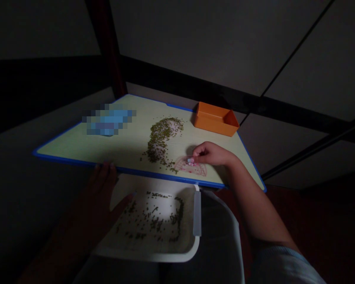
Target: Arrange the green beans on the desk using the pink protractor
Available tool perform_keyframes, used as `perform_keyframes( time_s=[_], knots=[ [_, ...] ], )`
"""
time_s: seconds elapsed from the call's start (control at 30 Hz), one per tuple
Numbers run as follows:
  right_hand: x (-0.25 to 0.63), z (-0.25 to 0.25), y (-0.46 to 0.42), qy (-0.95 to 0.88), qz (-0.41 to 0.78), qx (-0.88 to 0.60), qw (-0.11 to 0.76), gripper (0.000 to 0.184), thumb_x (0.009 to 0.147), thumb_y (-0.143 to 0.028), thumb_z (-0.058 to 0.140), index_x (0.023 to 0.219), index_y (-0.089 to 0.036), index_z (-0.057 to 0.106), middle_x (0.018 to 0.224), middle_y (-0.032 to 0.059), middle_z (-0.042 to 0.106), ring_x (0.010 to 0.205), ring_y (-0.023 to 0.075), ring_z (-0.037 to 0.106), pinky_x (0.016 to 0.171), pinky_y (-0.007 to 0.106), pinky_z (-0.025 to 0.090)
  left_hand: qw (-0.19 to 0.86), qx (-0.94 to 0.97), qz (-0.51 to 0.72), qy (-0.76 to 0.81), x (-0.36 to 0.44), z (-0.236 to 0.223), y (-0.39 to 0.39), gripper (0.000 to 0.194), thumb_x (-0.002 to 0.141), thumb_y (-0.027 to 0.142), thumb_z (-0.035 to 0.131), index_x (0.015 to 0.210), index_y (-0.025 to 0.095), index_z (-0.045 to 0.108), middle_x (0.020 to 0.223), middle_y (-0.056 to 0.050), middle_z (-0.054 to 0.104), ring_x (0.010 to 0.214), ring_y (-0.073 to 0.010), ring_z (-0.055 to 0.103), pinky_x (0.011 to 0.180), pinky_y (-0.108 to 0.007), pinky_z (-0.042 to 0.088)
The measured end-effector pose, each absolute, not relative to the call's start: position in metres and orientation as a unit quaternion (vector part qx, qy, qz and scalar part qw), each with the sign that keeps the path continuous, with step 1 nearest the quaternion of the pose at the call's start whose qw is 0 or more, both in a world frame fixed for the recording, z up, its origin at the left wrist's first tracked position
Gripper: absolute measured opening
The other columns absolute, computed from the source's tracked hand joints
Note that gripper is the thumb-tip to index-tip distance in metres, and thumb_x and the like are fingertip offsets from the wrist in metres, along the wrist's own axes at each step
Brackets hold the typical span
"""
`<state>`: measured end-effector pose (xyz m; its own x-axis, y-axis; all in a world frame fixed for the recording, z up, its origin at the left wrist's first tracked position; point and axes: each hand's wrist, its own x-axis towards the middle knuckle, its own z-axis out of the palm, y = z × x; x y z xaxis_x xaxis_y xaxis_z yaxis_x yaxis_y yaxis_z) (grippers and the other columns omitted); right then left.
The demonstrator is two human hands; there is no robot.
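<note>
A clear pinkish protractor (197,169) sits near the front edge of the small table, and my right hand (210,153) pinches it at its curved side. Small green beans (158,142), perhaps mung beans, form a curved heap to the left of that hand. Below the table edge is a white basin (162,257) with scattered beans (156,225) on its bottom. My left hand (105,187), in deep shadow, grips the basin's left side, with the thumb over the inside and the fingertips by the table edge.
The pale tabletop (68,146) has a blue rim. An orange open box (215,124) stands at its back right corner. A blurred-out blue item (111,120) lies at the left. Behind the table is a wall (195,47). My lap is under the basin.
</note>
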<state>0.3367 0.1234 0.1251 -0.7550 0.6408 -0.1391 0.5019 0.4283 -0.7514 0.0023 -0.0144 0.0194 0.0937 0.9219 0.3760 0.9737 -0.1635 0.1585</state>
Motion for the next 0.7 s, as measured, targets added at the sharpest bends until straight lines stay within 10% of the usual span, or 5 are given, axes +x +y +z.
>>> perform_keyframes(
  time_s=[0.7],
  knots=[
    [0.3395, 0.1301, 0.1217, -0.838, 0.427, -0.339, 0.039, 0.035, 0.078, -0.045, 0.061, 0.065, -0.012, 0.06, 0.057, -0.0053, 0.043, 0.057, 0.0081, 0.036, 0.058, 0.024, 0.03, 0.063, -0.736, -0.203, -0.642, 0.0031, 0.0211, -0.0165, 0.089, 0.081, 0.067, 0.03, 0.145, 0.006, 0.023, 0.156, -0.018, 0.026, 0.147, -0.0309, 0.017, 0.116, -0.05, 0.029]
  ],
)
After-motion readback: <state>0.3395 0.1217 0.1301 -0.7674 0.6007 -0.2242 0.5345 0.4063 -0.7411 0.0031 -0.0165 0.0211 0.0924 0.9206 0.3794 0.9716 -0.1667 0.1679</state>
